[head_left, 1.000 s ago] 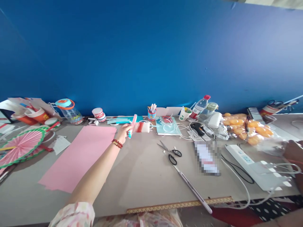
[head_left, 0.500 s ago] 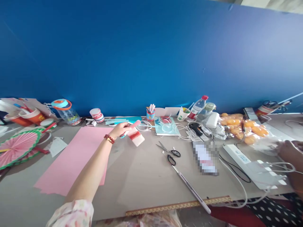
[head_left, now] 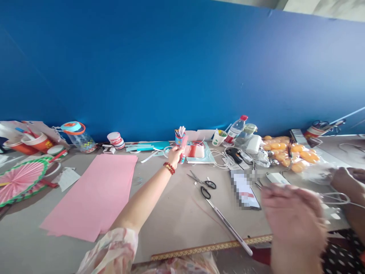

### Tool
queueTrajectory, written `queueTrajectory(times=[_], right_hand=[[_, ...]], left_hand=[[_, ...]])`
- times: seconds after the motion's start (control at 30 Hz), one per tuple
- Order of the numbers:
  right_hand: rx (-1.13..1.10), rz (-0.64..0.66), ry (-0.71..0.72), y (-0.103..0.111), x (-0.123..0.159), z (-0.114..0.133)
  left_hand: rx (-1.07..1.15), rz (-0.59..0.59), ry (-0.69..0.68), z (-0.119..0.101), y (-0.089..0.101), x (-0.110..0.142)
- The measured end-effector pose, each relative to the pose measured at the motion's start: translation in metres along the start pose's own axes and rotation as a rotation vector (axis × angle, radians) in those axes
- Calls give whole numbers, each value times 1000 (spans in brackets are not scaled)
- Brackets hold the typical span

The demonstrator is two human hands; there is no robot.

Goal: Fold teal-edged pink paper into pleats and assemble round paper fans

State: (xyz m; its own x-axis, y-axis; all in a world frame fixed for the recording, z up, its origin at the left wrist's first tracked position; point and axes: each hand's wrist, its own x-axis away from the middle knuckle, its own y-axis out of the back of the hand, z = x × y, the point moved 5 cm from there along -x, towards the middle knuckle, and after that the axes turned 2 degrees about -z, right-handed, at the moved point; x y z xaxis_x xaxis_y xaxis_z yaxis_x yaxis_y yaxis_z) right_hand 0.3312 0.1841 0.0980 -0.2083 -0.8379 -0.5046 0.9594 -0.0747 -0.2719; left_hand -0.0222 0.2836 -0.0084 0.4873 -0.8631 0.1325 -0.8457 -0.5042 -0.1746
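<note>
My left hand [head_left: 175, 156] reaches out past the middle of the table, fingers closed around a pink strip. A red-and-white packet [head_left: 196, 151] is held with it, in front of a light blue booklet [head_left: 199, 161]. Close behind the hand stands a small cup of sticks [head_left: 180, 137]. At the lower right, near the camera, my right hand [head_left: 295, 213] is raised and smeared by motion; what its fingers hold cannot be made out. Between the hands lie black-handled scissors [head_left: 205, 186] and a slim white-handled tool [head_left: 230, 228]. A phone [head_left: 245, 190] lies left of my right hand.
Pink paper sheets [head_left: 94, 194] and a pink-and-green paper fan [head_left: 24, 177] lie to the left. A clear bottle [head_left: 235, 129], coiled white cable [head_left: 224, 160] and a bag of orange fruit [head_left: 291, 152] line the back. Another person's hand [head_left: 349, 182] rests at far right.
My left hand has moved right with the pink strip and red-and-white packet, now near the booklet. My right hand has come into view at the lower right, covering part of the power strip.
</note>
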Motion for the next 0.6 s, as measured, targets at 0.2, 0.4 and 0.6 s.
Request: queueTrajectory(times=[0.2, 0.4, 0.6], right_hand=[[-60, 279, -512, -74, 46, -53], [-119, 490, -879, -108, 86, -90], [-151, 635, -930, -157, 113, -107]], left_hand=[[-33, 67, 11, -2, -5, 11], [-119, 244, 86, -6, 67, 83], [-406, 236, -61, -7, 111, 140]])
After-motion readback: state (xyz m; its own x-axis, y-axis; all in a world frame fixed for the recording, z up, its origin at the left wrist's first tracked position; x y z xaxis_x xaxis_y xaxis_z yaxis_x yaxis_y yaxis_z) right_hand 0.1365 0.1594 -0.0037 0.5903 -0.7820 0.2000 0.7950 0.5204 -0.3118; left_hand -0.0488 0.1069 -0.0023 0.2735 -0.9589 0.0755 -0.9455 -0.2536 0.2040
